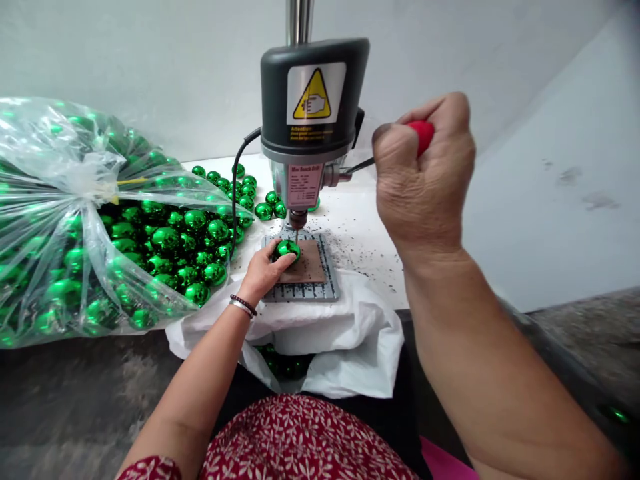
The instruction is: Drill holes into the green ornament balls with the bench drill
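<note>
A black and grey bench drill [315, 100] stands at the centre, with its thin bit pointing down. Under the bit, my left hand [265, 268] holds a shiny green ball [288, 250] between thumb and fingers on a brown board [311, 263]. The board lies on the slotted metal base [330, 290]. The bit's tip is at the ball's upper right side; whether it touches the ball I cannot tell. Raised at the right, my right hand [425, 170] is wrapped round the red knob [423, 137] of the drill's lever.
A big clear plastic bag [95, 177] full of green balls fills the left. Loose green balls [245, 190] lie behind the drill's cable. Dark shavings are scattered over the white table [385, 267]. An open white bag [370, 340] with green balls inside hangs at the front edge.
</note>
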A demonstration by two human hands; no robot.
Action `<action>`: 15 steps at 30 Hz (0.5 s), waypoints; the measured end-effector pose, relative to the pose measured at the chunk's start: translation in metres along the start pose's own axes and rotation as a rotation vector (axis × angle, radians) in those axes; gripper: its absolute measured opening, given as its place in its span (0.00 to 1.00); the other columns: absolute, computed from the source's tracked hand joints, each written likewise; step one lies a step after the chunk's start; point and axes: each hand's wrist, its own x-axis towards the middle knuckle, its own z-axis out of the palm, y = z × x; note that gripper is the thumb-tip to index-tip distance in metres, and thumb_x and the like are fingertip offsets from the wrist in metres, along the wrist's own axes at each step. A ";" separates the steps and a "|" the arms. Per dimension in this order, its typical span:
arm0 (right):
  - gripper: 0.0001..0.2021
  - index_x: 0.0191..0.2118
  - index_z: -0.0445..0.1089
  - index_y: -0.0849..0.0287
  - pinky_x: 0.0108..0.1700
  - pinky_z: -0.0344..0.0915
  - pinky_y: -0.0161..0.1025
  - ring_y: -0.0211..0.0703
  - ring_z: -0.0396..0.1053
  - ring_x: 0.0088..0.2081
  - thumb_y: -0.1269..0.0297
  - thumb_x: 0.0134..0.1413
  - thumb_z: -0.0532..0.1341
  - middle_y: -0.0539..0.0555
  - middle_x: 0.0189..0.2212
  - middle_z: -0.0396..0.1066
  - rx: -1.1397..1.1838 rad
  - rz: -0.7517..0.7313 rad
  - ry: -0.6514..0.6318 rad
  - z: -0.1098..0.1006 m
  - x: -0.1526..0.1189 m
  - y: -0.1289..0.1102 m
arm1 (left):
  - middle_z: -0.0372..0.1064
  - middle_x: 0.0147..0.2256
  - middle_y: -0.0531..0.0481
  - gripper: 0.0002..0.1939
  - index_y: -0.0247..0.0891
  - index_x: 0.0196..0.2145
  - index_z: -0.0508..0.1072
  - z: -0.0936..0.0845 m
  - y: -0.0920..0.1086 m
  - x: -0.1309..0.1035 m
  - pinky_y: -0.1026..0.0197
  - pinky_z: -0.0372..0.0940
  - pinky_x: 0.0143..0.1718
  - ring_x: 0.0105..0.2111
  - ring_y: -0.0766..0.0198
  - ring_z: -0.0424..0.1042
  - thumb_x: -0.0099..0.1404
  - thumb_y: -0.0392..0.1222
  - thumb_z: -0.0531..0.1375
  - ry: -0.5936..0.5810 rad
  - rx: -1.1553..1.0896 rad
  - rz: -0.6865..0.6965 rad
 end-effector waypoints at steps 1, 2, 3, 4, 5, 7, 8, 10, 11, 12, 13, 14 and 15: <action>0.07 0.32 0.54 0.62 0.37 0.55 0.29 0.21 0.50 0.29 0.71 0.55 0.56 0.44 0.27 0.53 0.008 -0.008 0.000 0.000 0.000 0.001 | 0.76 0.45 0.51 0.26 0.40 0.53 0.73 0.000 0.001 0.000 0.57 0.63 0.54 0.48 0.56 0.72 0.58 0.50 0.62 0.001 0.009 -0.012; 0.07 0.32 0.55 0.63 0.38 0.56 0.29 0.21 0.50 0.29 0.71 0.55 0.56 0.44 0.27 0.53 0.010 -0.007 -0.003 0.000 0.000 0.001 | 0.76 0.45 0.51 0.27 0.40 0.54 0.72 0.000 0.002 0.001 0.56 0.63 0.54 0.49 0.56 0.72 0.58 0.50 0.63 0.002 0.025 -0.024; 0.06 0.32 0.55 0.63 0.38 0.56 0.28 0.21 0.50 0.29 0.71 0.55 0.56 0.44 0.27 0.53 0.005 0.001 -0.004 -0.001 0.001 0.001 | 0.76 0.45 0.50 0.28 0.40 0.55 0.72 -0.001 0.004 0.001 0.55 0.62 0.55 0.49 0.55 0.72 0.58 0.50 0.63 0.001 0.049 -0.033; 0.07 0.32 0.55 0.63 0.38 0.55 0.28 0.21 0.50 0.29 0.71 0.55 0.56 0.43 0.27 0.53 -0.006 0.014 -0.006 -0.001 0.001 0.000 | 0.77 0.46 0.50 0.28 0.41 0.56 0.71 -0.001 0.006 0.001 0.54 0.61 0.56 0.50 0.55 0.72 0.58 0.49 0.63 -0.003 0.081 -0.037; 0.07 0.32 0.55 0.63 0.37 0.55 0.27 0.20 0.50 0.28 0.71 0.55 0.57 0.43 0.27 0.53 -0.015 0.031 -0.008 -0.001 0.001 0.000 | 0.77 0.46 0.49 0.28 0.41 0.56 0.71 0.000 0.008 0.001 0.53 0.61 0.56 0.50 0.54 0.72 0.58 0.49 0.63 -0.008 0.122 -0.035; 0.07 0.31 0.55 0.63 0.36 0.53 0.26 0.20 0.50 0.28 0.71 0.54 0.57 0.43 0.27 0.52 -0.025 0.063 -0.006 -0.002 0.001 -0.002 | 0.76 0.48 0.48 0.28 0.42 0.56 0.72 0.001 0.014 0.001 0.50 0.59 0.57 0.52 0.52 0.70 0.57 0.48 0.64 -0.014 0.232 -0.005; 0.07 0.31 0.55 0.63 0.36 0.53 0.26 0.19 0.50 0.28 0.71 0.54 0.57 0.43 0.26 0.52 -0.021 0.073 -0.003 -0.002 0.001 -0.003 | 0.75 0.49 0.47 0.28 0.43 0.56 0.72 0.003 0.016 0.000 0.48 0.57 0.58 0.53 0.51 0.69 0.56 0.47 0.65 -0.014 0.292 0.019; 0.07 0.31 0.55 0.63 0.35 0.52 0.25 0.19 0.50 0.28 0.70 0.55 0.57 0.43 0.26 0.52 0.000 0.064 0.004 -0.002 0.001 -0.004 | 0.74 0.52 0.46 0.29 0.44 0.54 0.73 0.006 0.020 0.000 0.45 0.53 0.61 0.56 0.48 0.66 0.54 0.45 0.67 -0.009 0.391 0.061; 0.07 0.32 0.55 0.63 0.35 0.53 0.25 0.19 0.50 0.28 0.70 0.55 0.57 0.43 0.26 0.52 0.001 0.058 0.004 -0.002 0.001 -0.004 | 0.73 0.53 0.46 0.29 0.45 0.54 0.73 0.007 0.021 0.000 0.44 0.51 0.61 0.57 0.48 0.65 0.54 0.45 0.68 -0.009 0.416 0.073; 0.07 0.32 0.55 0.63 0.35 0.53 0.25 0.19 0.50 0.28 0.70 0.55 0.57 0.43 0.27 0.52 -0.005 0.050 0.004 -0.002 0.000 -0.004 | 0.73 0.54 0.46 0.29 0.45 0.54 0.73 0.009 0.021 0.000 0.43 0.50 0.62 0.57 0.48 0.65 0.53 0.45 0.68 -0.010 0.420 0.075; 0.07 0.32 0.55 0.63 0.35 0.54 0.25 0.19 0.50 0.28 0.71 0.55 0.57 0.43 0.27 0.52 -0.012 0.039 0.004 -0.002 -0.001 -0.003 | 0.73 0.54 0.46 0.29 0.45 0.54 0.73 0.010 0.021 0.000 0.44 0.49 0.62 0.57 0.48 0.65 0.53 0.45 0.68 -0.011 0.406 0.074; 0.07 0.32 0.55 0.63 0.36 0.54 0.26 0.20 0.50 0.28 0.71 0.56 0.57 0.43 0.26 0.53 -0.022 0.026 0.002 -0.002 -0.002 -0.003 | 0.73 0.53 0.46 0.29 0.45 0.54 0.73 0.011 0.019 0.000 0.44 0.50 0.62 0.56 0.49 0.66 0.54 0.45 0.68 -0.011 0.383 0.070; 0.07 0.32 0.55 0.63 0.36 0.54 0.27 0.21 0.50 0.28 0.70 0.56 0.57 0.44 0.26 0.53 -0.031 0.012 0.001 -0.002 -0.003 -0.002 | 0.73 0.53 0.47 0.29 0.45 0.54 0.73 0.012 0.018 0.001 0.45 0.51 0.61 0.55 0.50 0.67 0.54 0.45 0.68 -0.006 0.356 0.066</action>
